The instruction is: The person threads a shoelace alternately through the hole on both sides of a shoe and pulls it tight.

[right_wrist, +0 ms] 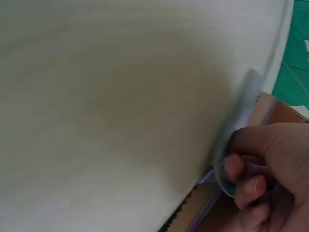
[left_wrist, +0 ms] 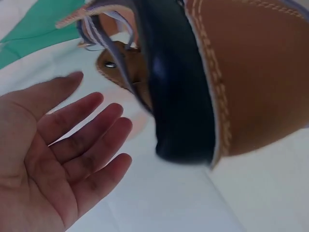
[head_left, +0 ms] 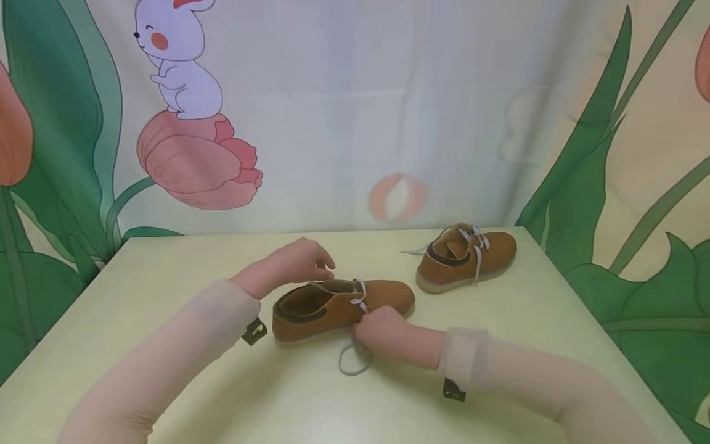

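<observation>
A brown lace-up shoe with a dark collar lies on the table, its toe pointing right. My right hand is at the near side of this shoe, fingers curled. In the right wrist view those fingers pinch a pale shoelace, blurred there; a loop of it hangs below the hand in the head view. Beyond the shoe's opening is my left hand, with nothing in it. The left wrist view shows its fingers loosely bent, apart from the shoe's dark collar.
A second brown shoe with loose pale laces stands at the back right of the pale yellow table. Behind the table hangs a printed curtain with a rabbit and flowers.
</observation>
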`<state>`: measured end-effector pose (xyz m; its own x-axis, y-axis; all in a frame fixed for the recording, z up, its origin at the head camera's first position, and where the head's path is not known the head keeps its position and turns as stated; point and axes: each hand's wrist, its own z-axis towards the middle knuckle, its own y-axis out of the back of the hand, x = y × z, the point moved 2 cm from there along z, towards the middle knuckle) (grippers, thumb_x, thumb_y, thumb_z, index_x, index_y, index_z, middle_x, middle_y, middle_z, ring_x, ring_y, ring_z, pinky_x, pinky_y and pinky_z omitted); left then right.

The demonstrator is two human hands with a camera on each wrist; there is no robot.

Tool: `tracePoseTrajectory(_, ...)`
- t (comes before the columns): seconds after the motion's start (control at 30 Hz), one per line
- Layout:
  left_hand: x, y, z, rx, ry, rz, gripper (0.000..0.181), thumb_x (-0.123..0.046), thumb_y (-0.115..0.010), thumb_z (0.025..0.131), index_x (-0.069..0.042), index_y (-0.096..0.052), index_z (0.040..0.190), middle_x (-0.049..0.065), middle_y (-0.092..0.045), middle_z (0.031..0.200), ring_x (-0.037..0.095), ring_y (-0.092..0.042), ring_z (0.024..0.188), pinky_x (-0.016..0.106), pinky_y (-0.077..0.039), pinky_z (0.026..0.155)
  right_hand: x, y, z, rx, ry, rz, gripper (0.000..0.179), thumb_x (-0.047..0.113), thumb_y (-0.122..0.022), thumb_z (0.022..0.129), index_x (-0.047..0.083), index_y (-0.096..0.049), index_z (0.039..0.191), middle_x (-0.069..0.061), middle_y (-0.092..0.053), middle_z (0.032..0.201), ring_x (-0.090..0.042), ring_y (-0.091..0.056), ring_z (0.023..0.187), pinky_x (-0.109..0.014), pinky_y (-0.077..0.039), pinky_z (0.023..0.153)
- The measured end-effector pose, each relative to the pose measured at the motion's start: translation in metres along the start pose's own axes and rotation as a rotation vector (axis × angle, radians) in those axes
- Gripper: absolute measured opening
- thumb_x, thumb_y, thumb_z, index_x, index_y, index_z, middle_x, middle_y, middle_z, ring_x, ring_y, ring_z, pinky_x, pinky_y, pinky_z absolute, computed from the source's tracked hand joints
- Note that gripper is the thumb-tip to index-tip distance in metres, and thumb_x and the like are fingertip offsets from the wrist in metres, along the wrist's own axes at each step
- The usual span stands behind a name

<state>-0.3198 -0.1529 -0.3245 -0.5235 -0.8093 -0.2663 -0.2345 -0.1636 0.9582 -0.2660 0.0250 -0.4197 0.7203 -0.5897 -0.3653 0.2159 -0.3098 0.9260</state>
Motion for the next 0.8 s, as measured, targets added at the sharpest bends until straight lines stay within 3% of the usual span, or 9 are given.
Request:
tracePoseTrajectory(0.07,0.001,-0.004,0.006,0.035,0.002,-0.013,0.030,-0.018,-0.068,0.097,0.002,-0.074,0.118,0.016,-0.078,0.114,0.028,-0.074,0.106,0.041,-0.058,0.096,0.002,-0.005,0.001,-0.018,0.023,-0.038,0.008,0.018,-0.072,0.090,0.020,-0.065,0.087,0.008,-0.063,0.069,-0.007,-0.054,0.061,-0.025,-0.043,0.049)
tracePoseTrajectory(0.13,0.000,-0.008,0.010,0.056,-0.003,-0.014,0.029,-0.020,-0.069,0.096,0.001,-0.076,0.116,0.016,-0.078,0.113,0.027,-0.074,0.105,0.040,-0.058,0.095,0.001,-0.006,-0.001,-0.041,0.048,0.016,0.009,0.016,-0.072,0.089,0.020,-0.064,0.087,0.008,-0.062,0.067,-0.007,-0.052,0.059,-0.023,-0.038,0.048)
tracePoseTrajectory(0.27,0.000,-0.013,0.012,0.037,-0.013,0.016,0.021,-0.018,-0.072,0.093,-0.003,-0.080,0.106,0.011,-0.080,0.106,0.021,-0.073,0.096,0.037,-0.058,0.091,-0.012,0.003,-0.013,-0.127,0.098,0.311,0.007,0.014,-0.069,0.090,0.018,-0.063,0.087,0.006,-0.062,0.065,-0.004,-0.040,0.055,-0.020,-0.028,0.048)
tracePoseTrajectory(0.37,0.002,-0.014,0.012,0.005,-0.005,0.026,0.014,-0.016,-0.071,0.093,-0.006,-0.082,0.096,0.004,-0.078,0.089,0.014,-0.066,0.081,0.032,-0.056,0.082,-0.027,0.012,-0.026,-0.206,0.117,0.590,0.010,0.012,-0.057,0.092,0.015,-0.067,0.093,0.003,-0.066,0.068,-0.001,-0.039,0.055,-0.017,-0.031,0.051)
tracePoseTrajectory(0.47,0.005,-0.015,0.013,-0.013,0.002,0.013,0.016,-0.016,-0.068,0.096,-0.008,-0.081,0.091,-0.001,-0.070,0.077,0.011,-0.054,0.071,0.027,-0.050,0.072,-0.042,0.019,-0.036,-0.261,0.071,0.817,0.021,0.013,-0.048,0.100,0.011,-0.068,0.095,0.001,-0.068,0.073,0.003,-0.044,0.056,-0.017,-0.039,0.055)
tracePoseTrajectory(0.57,0.007,-0.016,0.014,-0.028,0.002,-0.004,0.019,-0.017,-0.066,0.098,-0.008,-0.081,0.092,-0.001,-0.068,0.075,0.010,-0.053,0.069,0.025,-0.048,0.070,-0.058,0.024,-0.042,-0.345,-0.003,0.938,0.020,0.017,-0.051,0.106,0.009,-0.067,0.095,-0.002,-0.068,0.073,0.001,-0.048,0.057,-0.020,-0.044,0.057)
tracePoseTrajectory(0.67,0.008,-0.017,0.015,-0.043,-0.007,-0.012,0.020,-0.017,-0.064,0.099,-0.007,-0.081,0.094,0.001,-0.072,0.078,0.010,-0.055,0.070,0.027,-0.050,0.072,-0.073,0.029,-0.045,-0.386,-0.079,0.988,0.008,0.014,-0.061,0.102,0.007,-0.064,0.104,-0.007,-0.074,0.080,-0.005,-0.054,0.059,-0.021,-0.047,0.060)
tracePoseTrajectory(0.8,0.009,-0.018,0.016,-0.060,-0.012,-0.018,0.020,-0.016,-0.065,0.099,-0.006,-0.082,0.095,0.003,-0.076,0.082,0.010,-0.057,0.070,0.029,-0.053,0.074,-0.091,0.036,-0.042,-0.351,-0.155,1.026,0.015,0.009,-0.059,0.103,0.004,-0.055,0.117,-0.014,-0.080,0.100,-0.021,-0.067,0.064,-0.023,-0.047,0.059)
